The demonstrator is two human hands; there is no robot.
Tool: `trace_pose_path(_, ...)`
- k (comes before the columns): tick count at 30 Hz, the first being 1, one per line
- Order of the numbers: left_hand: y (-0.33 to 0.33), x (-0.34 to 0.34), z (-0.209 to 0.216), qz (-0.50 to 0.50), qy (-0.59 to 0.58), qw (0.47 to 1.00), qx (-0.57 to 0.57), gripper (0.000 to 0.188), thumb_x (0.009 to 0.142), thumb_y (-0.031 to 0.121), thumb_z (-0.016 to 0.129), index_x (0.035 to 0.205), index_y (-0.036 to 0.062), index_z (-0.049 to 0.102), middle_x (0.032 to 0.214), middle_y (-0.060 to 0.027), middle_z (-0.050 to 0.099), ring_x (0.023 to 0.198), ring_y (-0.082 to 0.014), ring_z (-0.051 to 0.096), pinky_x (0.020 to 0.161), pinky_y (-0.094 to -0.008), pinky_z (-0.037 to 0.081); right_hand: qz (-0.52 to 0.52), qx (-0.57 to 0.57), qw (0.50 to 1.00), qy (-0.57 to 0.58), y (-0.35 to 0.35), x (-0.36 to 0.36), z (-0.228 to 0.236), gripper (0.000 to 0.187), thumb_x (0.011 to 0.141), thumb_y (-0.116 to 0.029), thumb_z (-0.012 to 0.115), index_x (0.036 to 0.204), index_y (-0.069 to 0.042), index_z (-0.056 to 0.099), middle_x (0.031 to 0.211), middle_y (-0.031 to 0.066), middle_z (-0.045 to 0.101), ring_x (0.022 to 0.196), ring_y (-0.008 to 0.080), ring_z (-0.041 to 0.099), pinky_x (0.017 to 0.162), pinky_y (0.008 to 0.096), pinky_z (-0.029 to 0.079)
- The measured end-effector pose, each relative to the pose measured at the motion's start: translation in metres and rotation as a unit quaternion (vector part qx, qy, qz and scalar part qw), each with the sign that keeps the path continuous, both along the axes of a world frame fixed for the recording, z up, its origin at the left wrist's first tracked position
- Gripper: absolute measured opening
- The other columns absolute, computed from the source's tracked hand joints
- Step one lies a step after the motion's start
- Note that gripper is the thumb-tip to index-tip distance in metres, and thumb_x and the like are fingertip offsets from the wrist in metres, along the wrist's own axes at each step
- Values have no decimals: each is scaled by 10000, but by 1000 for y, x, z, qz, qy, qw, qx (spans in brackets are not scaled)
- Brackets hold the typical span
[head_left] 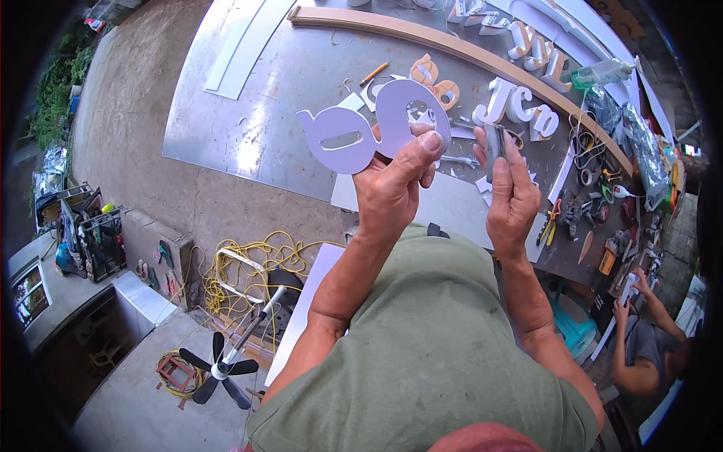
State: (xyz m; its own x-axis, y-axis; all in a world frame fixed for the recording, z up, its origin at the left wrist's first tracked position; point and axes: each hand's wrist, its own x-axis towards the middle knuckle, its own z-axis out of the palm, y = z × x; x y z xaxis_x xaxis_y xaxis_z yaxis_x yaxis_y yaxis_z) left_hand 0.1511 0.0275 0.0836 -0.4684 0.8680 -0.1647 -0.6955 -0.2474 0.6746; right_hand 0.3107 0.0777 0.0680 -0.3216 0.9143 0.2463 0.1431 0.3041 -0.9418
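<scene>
My left hand (393,181) pinches a flat white cut-out of joined script letters (340,152) between thumb and fingers, raised above the table. The cut-out has curved edges and openings through its loops. Just to its right, my right hand (514,197) is closed on a narrow dark grey strip (495,147), held upright; what it is made of is hard to tell. A small gap separates the strip from the cut-out. Behind my hands, white raised letters (520,107) stand on the metal-topped table (199,124), near tan round cut-outs (424,70) and a pencil (374,73).
A long tan board (422,41) crosses the table's far side. Pliers (553,218), tape, cords and a plastic bottle (602,73) crowd the right. Another person (648,343) works at lower right. A fan (219,370) and tangled yellow cord (226,290) are at lower left.
</scene>
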Motion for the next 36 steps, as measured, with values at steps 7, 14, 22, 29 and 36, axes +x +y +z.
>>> trace_pose_path(7,8,1,-7,11,12,1000,-5,189,891,26,710,1053,-19,624,853,-85,663,598,-107,560,486,-255,444,21,30,999,18,-7,-20,18,397,1035,-7,428,1421,79,463,1285,225,644,1134,245,662,954,320,527)
trace_pose_path(14,22,9,-29,28,55,998,-29,188,904,55,719,1065,-16,653,852,-73,693,649,-87,600,512,-215,420,32,80,992,-94,2,-46,24,413,989,18,504,1400,60,502,1299,224,634,1066,316,704,859,324,556)
trace_pose_path(22,29,7,-28,50,52,997,-8,183,906,68,726,1052,-19,656,850,-72,692,667,-90,604,533,-218,431,-32,47,998,-27,7,-41,3,402,1006,-8,486,1403,48,510,1283,201,655,938,196,736,729,315,563)
trace_pose_path(29,30,16,-28,45,75,996,-35,170,911,69,721,1047,-11,659,835,-71,692,653,-87,601,532,-207,420,-41,42,986,-159,9,-53,24,391,1000,-35,520,1385,31,542,1203,233,681,760,188,723,669,316,553)
trace_pose_path(36,33,14,-30,51,53,996,-45,127,903,48,723,1009,4,667,806,-47,682,623,-70,576,515,-211,385,-58,149,980,-117,7,-57,9,370,1005,-39,514,1365,36,557,950,196,719,633,201,678,600,331,526)
